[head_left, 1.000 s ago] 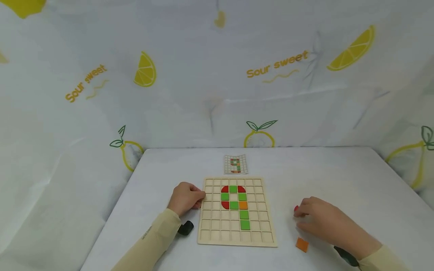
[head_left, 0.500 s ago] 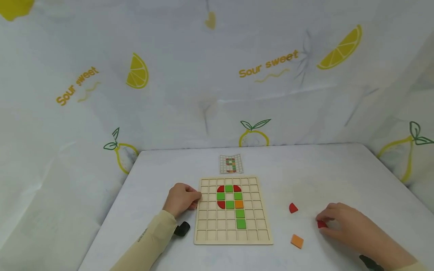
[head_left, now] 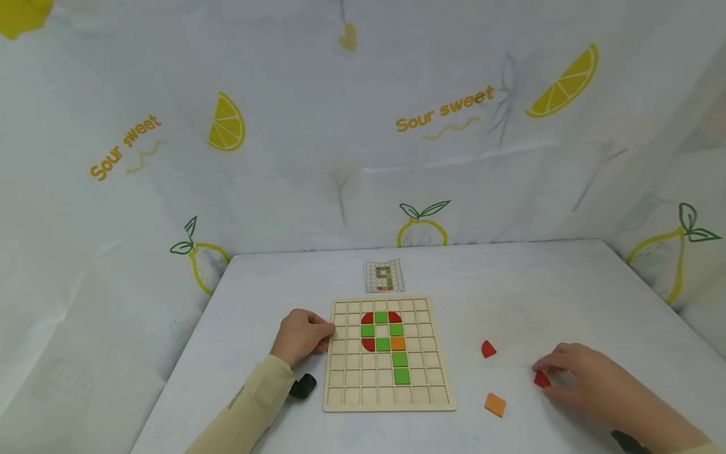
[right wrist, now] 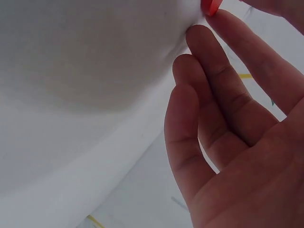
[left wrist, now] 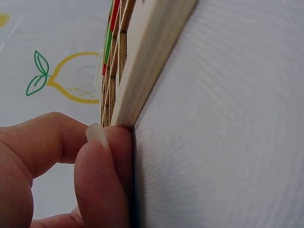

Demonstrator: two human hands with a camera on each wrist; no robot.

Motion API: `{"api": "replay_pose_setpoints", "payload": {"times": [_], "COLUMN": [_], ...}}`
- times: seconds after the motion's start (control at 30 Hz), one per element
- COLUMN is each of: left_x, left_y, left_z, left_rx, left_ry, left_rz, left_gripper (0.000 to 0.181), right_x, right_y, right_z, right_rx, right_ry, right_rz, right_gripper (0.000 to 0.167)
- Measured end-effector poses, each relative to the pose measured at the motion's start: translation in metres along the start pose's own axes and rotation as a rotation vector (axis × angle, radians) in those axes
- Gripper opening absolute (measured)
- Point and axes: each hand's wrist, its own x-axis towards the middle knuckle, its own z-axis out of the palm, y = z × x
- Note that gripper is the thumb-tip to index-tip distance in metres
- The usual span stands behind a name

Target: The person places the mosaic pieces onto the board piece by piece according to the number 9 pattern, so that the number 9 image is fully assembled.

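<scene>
The wooden grid board (head_left: 351, 397) lies on the table with green, red and orange tiles set in its squares in the shape of a 9. My left hand (head_left: 300, 337) holds the board's left edge; in the left wrist view its thumb (left wrist: 97, 185) and finger meet at the rim. Off to the right, my right hand (head_left: 587, 381) pinches a red quarter-round tile (head_left: 541, 379) between thumb and index finger, low over the table. In the right wrist view that tile (right wrist: 211, 5) shows at the index fingertip, while the other fingers are loosely bent.
Between board and right hand lie another red quarter-round tile (head_left: 488, 349) and an orange square tile (head_left: 495, 405). A small pattern card (head_left: 384, 287) stands behind the board. A lemon-print cloth (head_left: 295, 157) hangs beyond the table.
My right hand has left the nearer red tile on the table and moved right to a second red one, which it now pinches. The left hand stays at the board's edge.
</scene>
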Motion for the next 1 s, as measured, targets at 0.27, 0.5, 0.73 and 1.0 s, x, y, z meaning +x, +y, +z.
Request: {"api": "replay_pose_setpoints", "payload": {"times": [0.27, 0.5, 0.73, 1.0], "left_x": [-0.002, 0.0, 0.0, -0.003], "left_y": [0.0, 0.0, 0.002, 0.001], "left_z": [0.0, 0.002, 0.0, -0.001], "left_rx": [-0.016, -0.01, -0.016, -0.014], "left_ry": [-0.007, -0.009, -0.005, -0.002], "left_rz": [-0.004, -0.005, -0.003, -0.009], "left_gripper": [0.012, 0.011, 0.011, 0.012], "right_x": [-0.001, -0.003, 0.0, 0.005], "right_y": [0.012, 0.017, 0.01, -0.001], "right_z": [0.0, -0.001, -0.002, -0.001], "right_rx": [0.02, -0.009, 0.013, 0.03], "right_ry": [-0.044, 0.001, 0.02, 0.026], "right_rz": [-0.006, -0.07, -0.104, -0.131], "right_gripper": [0.033, 0.026, 0.026, 0.023]}}
